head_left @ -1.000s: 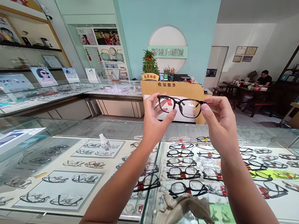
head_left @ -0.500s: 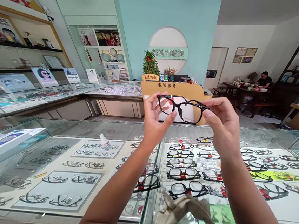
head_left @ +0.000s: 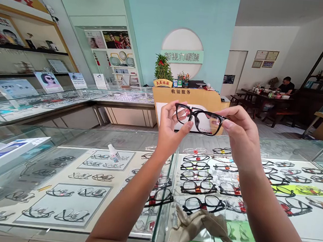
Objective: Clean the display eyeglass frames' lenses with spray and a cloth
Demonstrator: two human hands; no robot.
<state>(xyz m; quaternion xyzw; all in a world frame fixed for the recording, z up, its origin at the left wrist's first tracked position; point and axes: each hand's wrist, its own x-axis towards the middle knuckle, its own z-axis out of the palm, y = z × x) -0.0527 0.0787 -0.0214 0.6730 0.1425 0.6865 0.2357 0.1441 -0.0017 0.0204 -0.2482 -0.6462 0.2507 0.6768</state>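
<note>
A pair of black-framed eyeglasses (head_left: 207, 122) is held up above the glass counter, its lenses showing faint lettering. My right hand (head_left: 242, 138) pinches the frame's right corner by the hinge between thumb and fingers. Around the left end is my left hand (head_left: 169, 133), with its fingers behind the left lens and its thumb near the nose bridge. Below, a crumpled beige cloth (head_left: 189, 230) lies on the counter's near edge. A small white spray bottle (head_left: 114, 153) stands on the glass to the left.
Rows of eyeglasses (head_left: 197, 187) lie inside the glass display case (head_left: 160, 216). At left, a white box (head_left: 6, 155) rests on the counter. Beyond are a wooden cashier desk (head_left: 186, 96) and a person (head_left: 286, 87) seated at a table.
The eyeglasses have turned and tilted slightly, their right end now lower and a little farther right. My left hand has shifted slightly right with them; both hands keep their hold.
</note>
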